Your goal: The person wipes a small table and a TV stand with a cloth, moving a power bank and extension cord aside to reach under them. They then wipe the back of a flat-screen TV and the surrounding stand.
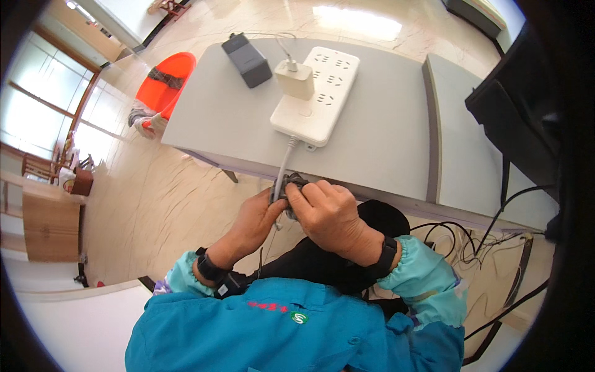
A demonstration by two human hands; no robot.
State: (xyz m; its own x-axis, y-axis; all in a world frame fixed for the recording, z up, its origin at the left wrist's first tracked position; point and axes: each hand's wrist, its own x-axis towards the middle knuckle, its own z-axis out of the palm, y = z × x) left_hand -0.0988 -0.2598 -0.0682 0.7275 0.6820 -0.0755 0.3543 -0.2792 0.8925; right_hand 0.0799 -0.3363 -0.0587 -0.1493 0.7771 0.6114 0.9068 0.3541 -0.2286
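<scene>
Both my hands are together just off the near edge of the grey table (386, 139). Between their fingers is a crumpled dark grey cloth (297, 179), pressed around the light grey cord (284, 160) of a power strip. My left hand (248, 223) pinches the cloth and cord from the left side. My right hand (330, 216) grips the cloth from the right, with curled fingers. Beyond them the white power strip (297, 116) lies on the tabletop. A white charger (295, 81) with a cable is plugged into it. Part of the cord is hidden by the cloth and fingers.
A dark power bank (246, 60) lies left of the strip. An orange-red basin (153, 95) holding a dark cloth (166, 78) stands beyond the table's left end. Black equipment (516, 102) stands at right. Loose cables (465, 246) hang below the table.
</scene>
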